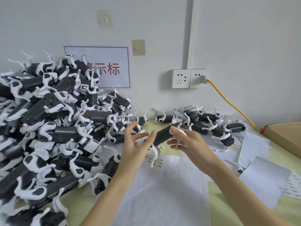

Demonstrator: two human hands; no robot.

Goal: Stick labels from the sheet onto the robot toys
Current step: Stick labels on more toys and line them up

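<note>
Black-and-white plastic robot toys heaped in a big pile (pixel 53 124) fill the left half of the frame, a smaller row of the same toys (pixel 210 123) lies along the wall at centre right, both on a pale yellow-green table (pixel 216 207). White backing paper, large sheet (pixel 162 193), spreads bottom centre under the forearms; small printed labels on the sheet (pixel 155 160) show just below the hands. Held toy, black body with white legs (pixel 162 136), sits mid-frame, tilted, raised above the paper, between both hands. Left hand (pixel 135 147) has its fingers mostly straight and spread, tips touching the toy's lower left end, more steadying than clamping. Right hand (pixel 187 142) has fingers curled round the toy's upper right end and white legs, gripping it. Step looks like handling or turning one toy in connection with labelling; whether a label is already on it cannot be told, motion blur. Next move probably needs a label peeled from the sheet below, pressed flat on the black body, toy then put aside. Brown cardboard box (pixel 283 136) at right edge.
</note>
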